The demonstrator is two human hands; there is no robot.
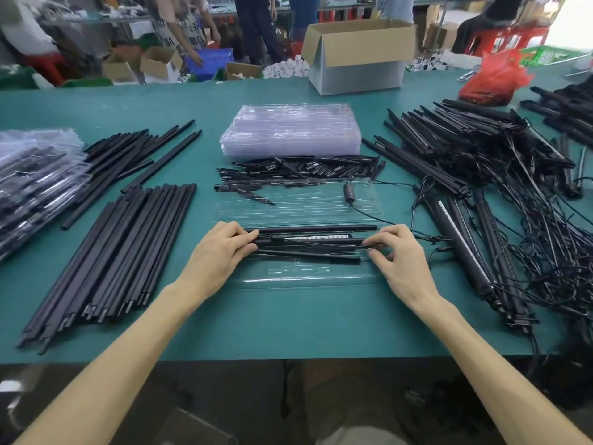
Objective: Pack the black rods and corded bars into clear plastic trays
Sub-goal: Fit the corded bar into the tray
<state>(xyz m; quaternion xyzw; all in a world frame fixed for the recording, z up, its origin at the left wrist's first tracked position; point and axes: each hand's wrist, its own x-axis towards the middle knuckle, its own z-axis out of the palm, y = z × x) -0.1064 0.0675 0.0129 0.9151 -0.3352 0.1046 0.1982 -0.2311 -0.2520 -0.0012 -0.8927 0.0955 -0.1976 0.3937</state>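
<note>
Left hand [221, 248] grip curls over one end of a bundle of slim, matte black rods [308, 227], and right hand [401, 252] grip pinches the other end. The bundle lies crosswise in a glossy, ribbed clear tray [305, 277] on the matte green counter [288, 322]. One corded bar [317, 238] in the bundle carries a white strip with marks too small to read; beyond are a stack of clear trays [290, 130] and an open brown cardboard box [359, 56].

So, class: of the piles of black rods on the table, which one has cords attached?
The tangled heap on the right; thin cords trail from it. The left piles are bare rods.
</note>
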